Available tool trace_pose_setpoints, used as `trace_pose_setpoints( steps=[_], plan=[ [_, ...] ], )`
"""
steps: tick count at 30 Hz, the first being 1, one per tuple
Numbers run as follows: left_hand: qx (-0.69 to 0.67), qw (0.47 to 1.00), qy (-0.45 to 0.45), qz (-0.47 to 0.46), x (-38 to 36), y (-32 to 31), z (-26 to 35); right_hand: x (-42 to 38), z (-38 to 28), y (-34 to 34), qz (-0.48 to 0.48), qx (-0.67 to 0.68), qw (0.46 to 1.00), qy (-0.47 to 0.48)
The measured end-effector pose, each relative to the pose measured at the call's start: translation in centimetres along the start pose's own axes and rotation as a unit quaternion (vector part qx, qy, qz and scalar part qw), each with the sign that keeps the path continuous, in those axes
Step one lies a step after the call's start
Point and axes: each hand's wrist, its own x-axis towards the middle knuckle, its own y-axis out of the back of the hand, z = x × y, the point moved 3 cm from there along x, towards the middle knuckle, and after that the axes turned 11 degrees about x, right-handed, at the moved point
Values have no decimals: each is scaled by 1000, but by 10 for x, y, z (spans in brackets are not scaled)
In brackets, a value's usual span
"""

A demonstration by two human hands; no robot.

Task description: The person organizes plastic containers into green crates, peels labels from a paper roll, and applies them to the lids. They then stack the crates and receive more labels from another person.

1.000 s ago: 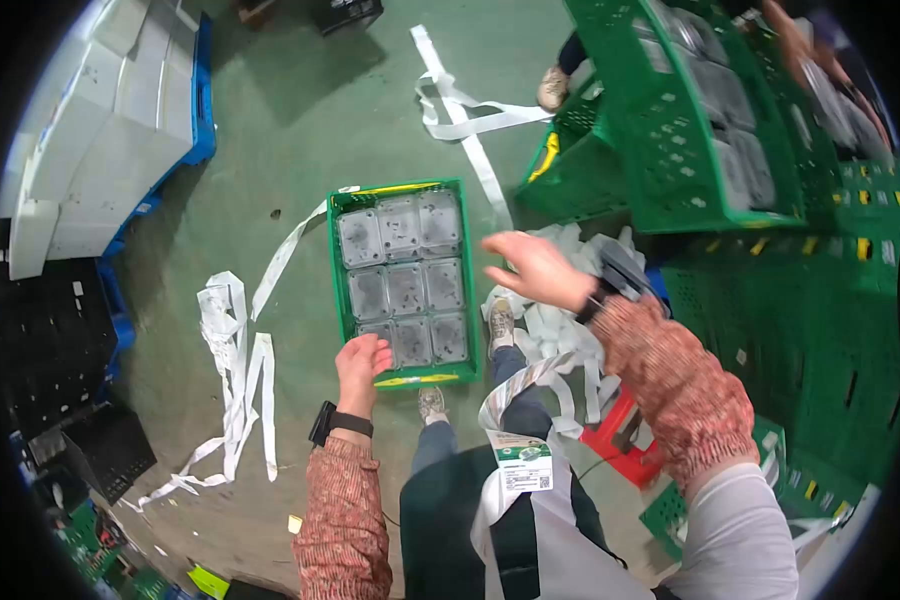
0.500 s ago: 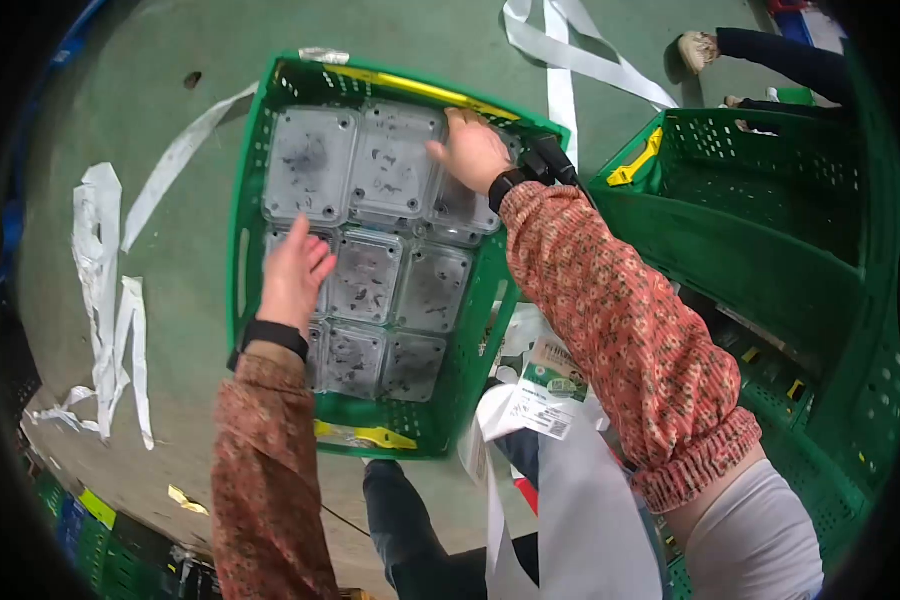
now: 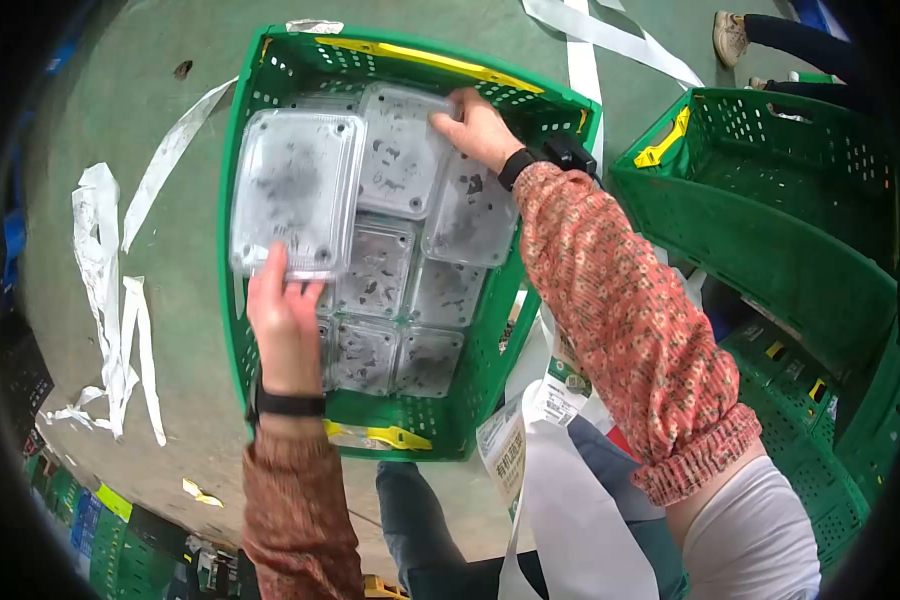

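Clear plastic clamshell boxes with dark contents fill a green crate (image 3: 232,330) in rows. My left hand (image 3: 288,325) is closed on the near edge of the upper-left plastic box (image 3: 295,190), thumb on its lid and fingers under the rim. This box is raised above its neighbours and overlaps the crate's left side. My right hand (image 3: 480,132) grips the far right corner of the middle plastic box (image 3: 402,155), which looks slightly raised; its fingertips are partly hidden. Just below that hand, another plastic box (image 3: 470,215) sits tilted at the crate's right side. Smaller boxes (image 3: 375,265) lie nearer me.
To the right stands a second green crate (image 3: 760,200) with a yellow handle, with more crates (image 3: 800,440) below it. White strips (image 3: 100,290) litter the floor at left. A roll of labels on white backing (image 3: 570,480) hangs near my legs. Another person's shoe (image 3: 730,38) shows at upper right.
My left hand has taken hold of the upper-left box and lifted it toward me and the camera. My right hand has gripped the middle box's corner, and that box has shifted.
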Motion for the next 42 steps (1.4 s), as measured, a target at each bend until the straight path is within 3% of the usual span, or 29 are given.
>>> trace_pose_setpoints(
  steps=[3,7,10,15,18,20,24,29,32,35,37,42],
  plan=[
    [-36,993,-55,-95,-65,37,5,-23,-1,-6,-77,-145,986,10],
    [-4,1000,-13,-10,-115,96,-10,-63,4,-38,13,-262,950,167],
    [-10,999,-3,43,-154,138,-6,-81,4,-61,-161,-219,957,105],
    [-15,998,14,62,-224,175,17,-172,-86,-49,-224,-193,945,143],
    [-8,998,6,57,-267,181,58,-233,-162,7,-121,-143,972,140],
    [9,998,-56,6,-300,158,111,-287,-223,65,-33,-94,985,139],
    [37,987,-130,-87,-377,108,203,-450,-315,196,189,-34,973,129],
    [82,942,-144,-290,-521,8,275,-759,-381,314,475,-14,874,106],
    [118,843,-194,-488,-633,-67,271,-960,-394,323,632,-18,772,63],
    [171,756,-215,-594,-757,-124,202,-1153,-369,297,758,-35,651,-25],
    [219,714,-155,-646,-795,-152,172,-1235,-382,269,811,-46,575,-93],
    [336,550,-98,-759,-1016,-168,9,-1444,-291,210,885,-23,416,-206]
  ],
)
